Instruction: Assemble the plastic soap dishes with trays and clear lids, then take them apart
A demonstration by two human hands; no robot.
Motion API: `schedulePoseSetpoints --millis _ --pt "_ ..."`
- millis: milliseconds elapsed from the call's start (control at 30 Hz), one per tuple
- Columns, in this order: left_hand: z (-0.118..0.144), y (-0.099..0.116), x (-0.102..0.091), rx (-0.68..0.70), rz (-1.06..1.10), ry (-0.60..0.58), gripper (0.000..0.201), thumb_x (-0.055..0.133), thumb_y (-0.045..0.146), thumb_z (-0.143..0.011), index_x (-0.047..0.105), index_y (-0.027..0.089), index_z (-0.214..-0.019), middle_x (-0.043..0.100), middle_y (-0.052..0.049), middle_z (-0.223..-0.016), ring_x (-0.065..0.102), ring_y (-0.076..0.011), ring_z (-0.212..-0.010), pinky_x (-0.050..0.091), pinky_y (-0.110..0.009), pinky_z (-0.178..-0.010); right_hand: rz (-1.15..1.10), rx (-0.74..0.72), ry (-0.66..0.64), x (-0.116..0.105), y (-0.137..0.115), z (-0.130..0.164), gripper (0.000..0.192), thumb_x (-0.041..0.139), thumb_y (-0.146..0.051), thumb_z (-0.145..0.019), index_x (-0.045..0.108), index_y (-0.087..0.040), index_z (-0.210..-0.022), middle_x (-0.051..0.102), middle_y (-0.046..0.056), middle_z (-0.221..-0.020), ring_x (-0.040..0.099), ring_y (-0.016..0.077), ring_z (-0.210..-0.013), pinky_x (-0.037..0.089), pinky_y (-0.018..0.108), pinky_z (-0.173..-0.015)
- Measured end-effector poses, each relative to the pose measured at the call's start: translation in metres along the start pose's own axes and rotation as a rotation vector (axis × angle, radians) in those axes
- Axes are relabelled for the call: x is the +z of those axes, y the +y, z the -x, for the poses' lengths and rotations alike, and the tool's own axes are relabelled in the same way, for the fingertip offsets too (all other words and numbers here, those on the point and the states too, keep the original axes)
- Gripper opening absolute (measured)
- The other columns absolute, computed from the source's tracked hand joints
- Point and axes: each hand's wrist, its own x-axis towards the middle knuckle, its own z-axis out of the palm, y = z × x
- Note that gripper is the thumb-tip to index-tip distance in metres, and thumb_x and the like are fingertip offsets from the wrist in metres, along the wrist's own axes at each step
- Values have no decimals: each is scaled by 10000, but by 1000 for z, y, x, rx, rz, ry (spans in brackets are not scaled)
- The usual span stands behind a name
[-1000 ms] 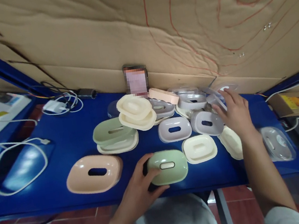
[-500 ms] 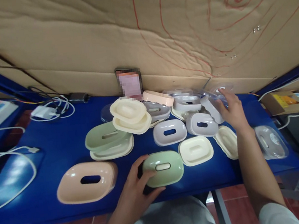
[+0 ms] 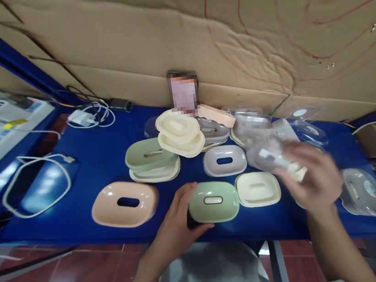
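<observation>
1. Head view: left hand grips the left end of a green soap-dish lid, thumb on top, fingers underneath; lid sits at the near edge of the blue table.
2. Right hand, blurred, is closed around a clear plastic lid, held above the table just right of centre.
3. Cream dish lies just beside the green lid, on its right; grey dish behind both.
4. Pink dish lies to the left, near the front edge.
5. Stacked green dish & cream lids sit farther back, by the cardboard wall.
6. White cable loops at far left.
</observation>
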Motion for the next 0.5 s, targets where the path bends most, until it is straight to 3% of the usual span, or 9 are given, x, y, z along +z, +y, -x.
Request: schedulePoseSetpoints --millis 33,100,200,267,367,500 --pt "0 -1 1 -11 12 10 1174 951 252 -818 194 332 -1712 491 -187 -1590 529 -393 -1500 535 -590 -1189 -107 -78 -114 5 -22 8 472 838 -224 -940 695 -261 -1389 778 93 -1202 732 314 -1233 596 529 -1057" --pt "0 -1 2 -8 40 27 1321 967 238 -795 51 355 -1740 510 -188 -1577 549 -398 -1478 540 -615 -1168 -185 -155 -236 16 -58 25 342 783 -227 -995 715 -282 -1325 803 21 -1167 773 224 -1144 601 460 -1086" --pt "0 -1 1 16 74 23 1370 954 226 -809 -36 370 -1744 516 -196 -1564 587 -391 -1430 559 -618 -1135 -316 -160 -323 29 -90 42 150 688 -156 -1050 736 -231 -1171 824 -8 -1107 773 147 -1129 534 387 -1180" --pt "0 -1 0 30 79 7 1286 915 244 -860 -7 369 -1748 503 -203 -1571 578 -392 -1439 560 -615 -1133 -360 -144 -373 34 -99 47 105 644 -176 -1080 732 -221 -1118 824 2 -1152 732 149 -1235 451 404 -1263" --pt "0 -2 -2 66 79 3 1175 868 289 -912 49 351 -1752 483 -212 -1582 543 -406 -1471 551 -627 -1142 -332 -195 -453 39 -104 53 137 646 -263 -1092 729 -229 -1195 803 17 -1254 642 182 -1387 334 448 -1339" --pt "0 -3 -2 71 79 -7 1118 855 281 -923 99 332 -1745 469 -211 -1592 518 -401 -1494 519 -635 -1178 -252 -222 -501 46 -102 58 260 664 -363 -1083 716 -256 -1314 758 52 -1361 589 214 -1442 319 470 -1337"
